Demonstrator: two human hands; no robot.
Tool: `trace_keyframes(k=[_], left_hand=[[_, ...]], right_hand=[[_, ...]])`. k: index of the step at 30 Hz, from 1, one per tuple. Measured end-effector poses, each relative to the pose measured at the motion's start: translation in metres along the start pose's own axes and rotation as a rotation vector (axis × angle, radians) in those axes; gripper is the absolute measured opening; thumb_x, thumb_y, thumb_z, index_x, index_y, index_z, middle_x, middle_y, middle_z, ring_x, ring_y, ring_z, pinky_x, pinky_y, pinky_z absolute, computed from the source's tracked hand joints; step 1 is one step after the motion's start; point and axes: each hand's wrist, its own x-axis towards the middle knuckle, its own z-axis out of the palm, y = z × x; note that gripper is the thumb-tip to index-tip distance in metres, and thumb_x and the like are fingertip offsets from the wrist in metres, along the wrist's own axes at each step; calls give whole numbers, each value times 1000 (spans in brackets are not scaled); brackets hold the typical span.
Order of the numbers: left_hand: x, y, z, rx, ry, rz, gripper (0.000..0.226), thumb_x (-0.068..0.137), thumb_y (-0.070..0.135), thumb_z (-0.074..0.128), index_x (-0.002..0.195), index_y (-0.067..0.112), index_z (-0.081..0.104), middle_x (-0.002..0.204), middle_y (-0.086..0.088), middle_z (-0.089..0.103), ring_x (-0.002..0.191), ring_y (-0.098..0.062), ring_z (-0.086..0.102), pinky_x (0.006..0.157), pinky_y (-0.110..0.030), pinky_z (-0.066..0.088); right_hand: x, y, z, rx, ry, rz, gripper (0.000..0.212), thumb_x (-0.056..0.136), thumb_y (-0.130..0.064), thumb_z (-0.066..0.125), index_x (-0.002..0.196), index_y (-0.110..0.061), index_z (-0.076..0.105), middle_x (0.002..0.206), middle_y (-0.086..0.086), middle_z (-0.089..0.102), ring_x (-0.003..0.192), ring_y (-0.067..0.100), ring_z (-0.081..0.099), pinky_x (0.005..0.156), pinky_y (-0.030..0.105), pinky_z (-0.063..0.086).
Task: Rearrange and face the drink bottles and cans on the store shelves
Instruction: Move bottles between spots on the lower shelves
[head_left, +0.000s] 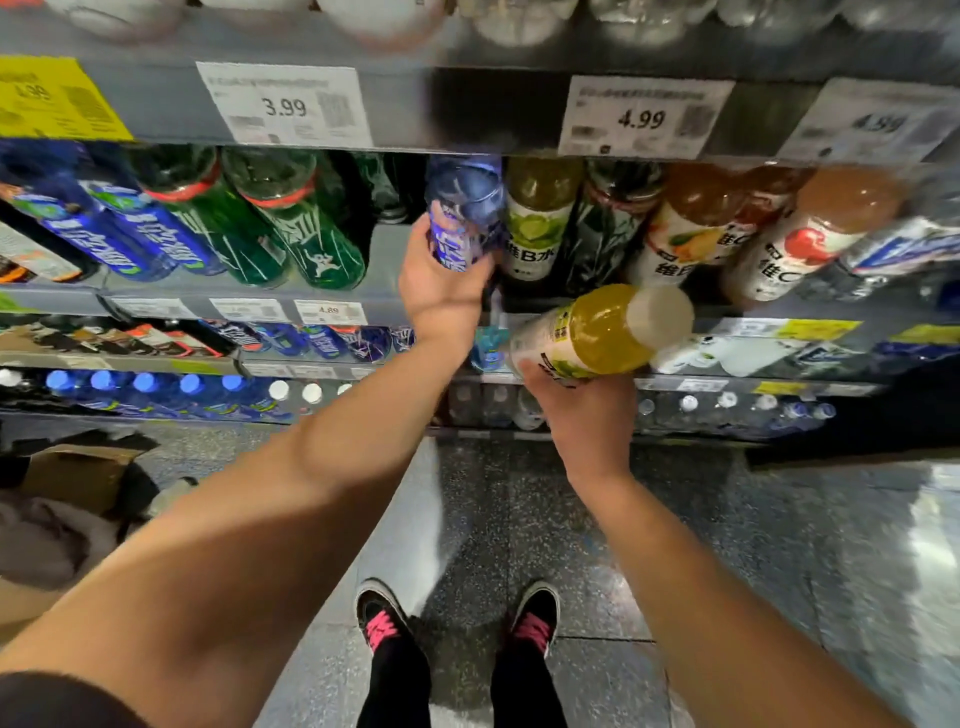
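My left hand (441, 280) grips a blue-purple bottle (465, 213) at the front of the middle shelf (384, 270), in a gap between green bottles (306, 228) and a lime-label bottle (537, 223). My right hand (582, 410) holds a yellow-green drink bottle (597, 332) with a white cap, tilted with the cap to the right, in front of the shelf and below the row. Orange and red fruit-label bottles (800, 234) stand further right.
Blue bottles (104, 228) fill the shelf's left end. Price tags (285, 106) hang on the shelf edge above. Lower shelves hold small bottles and water (192, 387). A cardboard box (78, 473) sits on the floor at left; my shoes (382, 618) stand on speckled floor.
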Motion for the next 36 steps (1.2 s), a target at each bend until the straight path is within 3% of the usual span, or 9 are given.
trace_keyframes(k=[2,5,9,14,17,23,28,31,36], left_hand=[[-2,2,-1,-20,97,-38,70,62,25,93,122,7,62,106,-1,71,93,-14,66,94,-33,53],[0,7,-11,-53,192,-70,63,65,18,93,120,16,61,97,12,61,90,-8,59,86,-16,45],[11,8,-32,-5,277,-40,68,67,16,92,127,5,61,109,2,66,94,-5,57,76,4,33],[21,2,-47,76,236,-34,68,65,25,93,124,10,64,114,-2,71,98,-11,63,90,-17,45],[27,-1,-53,86,199,-56,67,61,29,94,120,11,66,110,-3,72,100,-18,67,92,-30,52],[24,-5,-59,57,213,-49,66,64,27,92,122,14,62,103,-3,72,93,-23,65,77,-23,43],[27,-9,-62,42,187,-5,65,64,22,91,122,14,63,99,0,73,90,-21,68,80,-28,52],[26,-5,-66,25,138,5,64,67,17,90,124,14,62,92,9,66,80,-6,59,65,-4,40],[24,-2,-70,40,102,30,61,69,16,89,123,14,62,89,12,63,77,-2,57,62,2,35]], right_hand=[[6,3,-5,-38,-8,-15,40,74,-40,86,100,-16,68,96,-4,73,93,9,69,85,32,57],[13,0,-6,-80,-65,-47,39,77,-42,82,100,-14,68,96,-3,72,93,7,66,81,9,48],[27,-14,11,-93,-141,-108,35,79,-41,79,94,-11,70,91,-4,72,89,4,64,76,2,39],[43,-37,50,-105,-124,-192,67,74,-48,74,122,-4,61,116,0,69,107,10,61,83,0,39],[52,-48,70,-58,-54,-239,66,74,-39,78,124,-1,58,114,8,70,106,18,65,86,15,49],[69,-53,96,-101,-10,-238,68,72,-35,81,127,-5,54,116,12,68,106,28,66,86,39,54],[75,-55,111,-155,45,-211,67,72,-32,85,124,-4,54,110,14,71,99,32,68,75,36,54],[78,-61,118,-199,67,-215,66,71,-30,86,122,-1,54,110,17,70,98,34,68,75,37,54],[64,-53,118,-275,93,-148,50,76,-30,83,108,0,59,100,18,72,90,36,69,68,34,48]])
